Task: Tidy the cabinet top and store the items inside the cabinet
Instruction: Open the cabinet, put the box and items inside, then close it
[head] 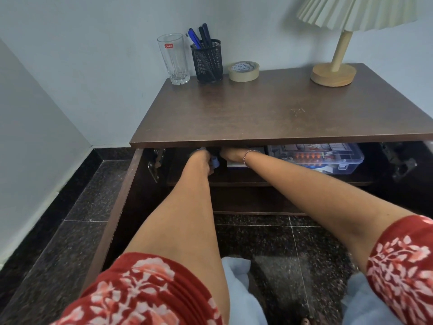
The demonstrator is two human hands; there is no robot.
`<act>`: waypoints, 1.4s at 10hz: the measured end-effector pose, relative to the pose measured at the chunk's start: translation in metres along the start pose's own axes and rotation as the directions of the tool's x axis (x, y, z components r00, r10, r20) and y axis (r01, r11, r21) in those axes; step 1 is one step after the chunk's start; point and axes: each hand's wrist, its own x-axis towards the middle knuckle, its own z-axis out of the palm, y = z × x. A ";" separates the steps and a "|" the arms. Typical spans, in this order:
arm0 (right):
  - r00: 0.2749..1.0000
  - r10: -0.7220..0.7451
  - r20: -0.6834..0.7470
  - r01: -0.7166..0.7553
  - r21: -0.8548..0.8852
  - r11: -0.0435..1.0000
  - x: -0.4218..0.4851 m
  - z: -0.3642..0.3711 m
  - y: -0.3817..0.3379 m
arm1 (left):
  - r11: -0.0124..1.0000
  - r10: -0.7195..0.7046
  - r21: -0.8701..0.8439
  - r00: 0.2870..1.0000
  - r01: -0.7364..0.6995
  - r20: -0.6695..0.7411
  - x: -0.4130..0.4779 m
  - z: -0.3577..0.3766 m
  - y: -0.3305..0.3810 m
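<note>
Both my arms reach into the open dark wood cabinet (269, 118), onto its upper shelf. My left hand (203, 158) grips a small blue-grey item (214, 162) just under the top's front edge. My right hand (230, 155), with a bracelet on the wrist, lies beside it over a flat white thing; its fingers are hidden by the cabinet top. On the top at the back stand a clear glass (174, 58), a black mesh pen holder (208, 62) with several pens, and a roll of masking tape (243, 71).
A wooden lamp (334, 73) with a pleated shade stands at the back right of the top. A clear plastic box (328, 159) of small items fills the shelf's right part. The left door (117, 207) hangs open over the dark stone floor. A wall corner lies to the left.
</note>
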 end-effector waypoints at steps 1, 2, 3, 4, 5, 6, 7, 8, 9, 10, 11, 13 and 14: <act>0.999 -0.010 0.053 0.009 0.029 1.000 -0.016 -0.005 -0.003 | 1.000 0.024 0.016 1.000 -0.024 0.007 -0.011 -0.009 -0.001; 0.997 -0.048 0.060 0.044 0.059 0.997 -0.029 -0.009 -0.013 | 0.986 0.035 0.161 0.998 -0.043 0.055 -0.021 -0.009 0.004; 0.993 -0.109 0.045 0.109 0.007 0.994 -0.042 -0.006 -0.013 | 0.944 0.070 0.316 0.993 -0.097 0.095 -0.033 -0.010 0.003; 0.993 -0.096 0.063 0.098 -0.023 0.995 -0.050 -0.007 -0.013 | 0.900 0.048 0.422 0.988 -0.107 0.148 -0.037 -0.013 0.000; 0.990 -0.113 0.079 0.114 -0.005 0.993 -0.066 -0.011 -0.016 | 0.869 0.056 0.473 0.980 -0.143 0.193 -0.051 -0.016 0.002; 0.990 -0.102 0.095 0.095 0.085 0.992 -0.078 -0.019 -0.013 | 0.833 0.058 0.525 0.971 -0.174 0.230 -0.068 -0.020 0.003; 0.983 -0.093 0.157 0.047 0.274 0.961 -0.093 -0.029 -0.013 | 0.822 0.058 0.536 0.965 -0.192 0.256 -0.084 -0.027 0.002; 0.978 -0.109 0.177 0.046 0.328 0.943 -0.107 -0.039 -0.018 | 0.832 0.082 0.507 0.953 -0.226 0.290 -0.098 -0.033 0.002; 0.980 -0.122 0.157 0.062 0.342 0.938 -0.121 -0.049 -0.021 | 0.856 0.127 0.443 0.941 -0.264 0.315 -0.112 -0.038 0.003; 0.989 -0.112 0.100 0.057 0.441 0.896 -0.134 -0.060 -0.018 | 0.890 0.185 0.346 0.929 -0.297 0.320 -0.123 -0.038 0.006; 0.996 -0.087 -0.001 0.074 0.537 0.840 -0.137 -0.074 -0.019 | 0.916 0.282 0.208 0.919 -0.344 0.277 -0.133 -0.034 0.013; 0.953 0.003 -0.303 0.190 0.604 0.774 -0.112 -0.088 -0.031 | 0.906 0.424 -0.018 0.903 -0.424 0.072 -0.129 -0.020 0.050; 0.899 0.041 -0.436 0.225 0.541 0.810 -0.095 -0.097 -0.024 | 0.832 0.555 0.009 0.829 -0.555 -0.070 -0.113 -0.005 0.065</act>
